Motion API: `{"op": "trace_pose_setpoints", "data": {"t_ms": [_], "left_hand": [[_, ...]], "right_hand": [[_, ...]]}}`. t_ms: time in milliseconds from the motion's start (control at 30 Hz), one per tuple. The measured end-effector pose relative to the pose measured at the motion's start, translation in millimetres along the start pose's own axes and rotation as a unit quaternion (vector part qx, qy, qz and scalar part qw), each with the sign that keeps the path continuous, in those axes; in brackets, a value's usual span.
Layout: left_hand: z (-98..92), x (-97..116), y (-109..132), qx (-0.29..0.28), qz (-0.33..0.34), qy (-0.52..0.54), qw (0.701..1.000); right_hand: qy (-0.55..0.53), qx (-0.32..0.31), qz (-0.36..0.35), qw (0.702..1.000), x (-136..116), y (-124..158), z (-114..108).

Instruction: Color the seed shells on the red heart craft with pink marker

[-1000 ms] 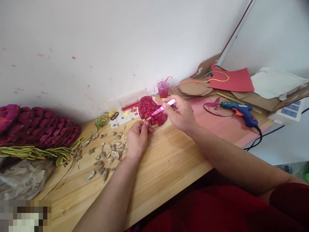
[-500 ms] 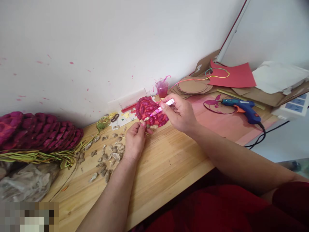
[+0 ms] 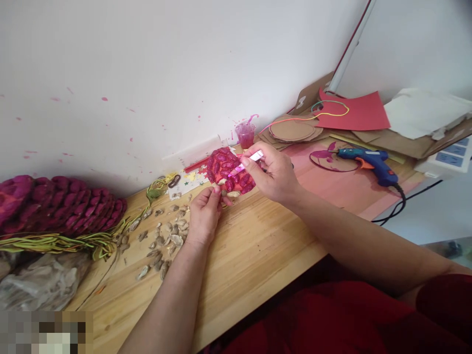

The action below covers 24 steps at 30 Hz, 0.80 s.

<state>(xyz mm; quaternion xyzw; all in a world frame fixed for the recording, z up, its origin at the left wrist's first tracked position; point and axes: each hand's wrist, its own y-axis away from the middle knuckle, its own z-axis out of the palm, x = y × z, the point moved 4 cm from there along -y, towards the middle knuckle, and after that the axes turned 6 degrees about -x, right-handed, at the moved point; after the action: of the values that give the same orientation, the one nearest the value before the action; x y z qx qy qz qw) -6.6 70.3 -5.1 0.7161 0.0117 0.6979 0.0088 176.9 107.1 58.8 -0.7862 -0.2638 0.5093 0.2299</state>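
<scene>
A round red disc covered with peanut shells is tilted up off the wooden table. Most of its shells are wet magenta, while a few along the near edge are still bare tan. My left hand pinches the disc's near-left rim between thumb and fingers. In my right hand is a slim white paintbrush with a pink-stained end. Its tip touches or hovers just over the shells in the middle of the disc; I cannot tell which. Behind the disc stands a clear cup of magenta paint.
Loose peanut shells lie left of my left hand. Further left are stacked magenta discs with yellow-green cords and a plastic bag. On the right lie a blue glue gun, cardboard circles and red paper.
The view has shifted slightly. Both hands keep their grips, and the brush stays over nearly the same part of the disc.
</scene>
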Motion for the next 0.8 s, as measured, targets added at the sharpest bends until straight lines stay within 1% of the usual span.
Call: {"op": "trace_pose_setpoints", "data": {"t_ms": [167, 267, 400, 567, 700, 800], "left_hand": [[-0.7, -0.8, -0.3, 0.007, -0.009, -0.012, 1.0], [-0.7, -0.8, -0.5, 0.008, -0.006, -0.003, 1.0], [-0.3, -0.7, -0.7, 0.004, -0.002, 0.013, 1.0], [-0.8, -1.1, -0.4, 0.007, -0.003, 0.003, 1.0], [-0.8, -2.2, -0.3, 0.002, 0.013, 0.013, 1.0], [-1.8, -3.3, -0.5, 0.012, 0.022, 0.006, 1.0]], "right_hand": [[0.016, 0.0, -0.002, 1.0, -4.0, 1.7, -0.5], [0.002, 0.0, -0.005, 1.0, -5.5, 1.6, -0.7], [-0.025, 0.01, -0.006, 1.0, -2.5, 0.2, -1.6], [-0.014, -0.001, -0.001, 1.0, 0.4, 0.1, 0.0], [0.011, -0.007, -0.024, 1.0, -6.0, 1.2, 0.0], [0.014, -0.005, -0.047, 0.999, -11.5, 1.9, -0.5]]}}
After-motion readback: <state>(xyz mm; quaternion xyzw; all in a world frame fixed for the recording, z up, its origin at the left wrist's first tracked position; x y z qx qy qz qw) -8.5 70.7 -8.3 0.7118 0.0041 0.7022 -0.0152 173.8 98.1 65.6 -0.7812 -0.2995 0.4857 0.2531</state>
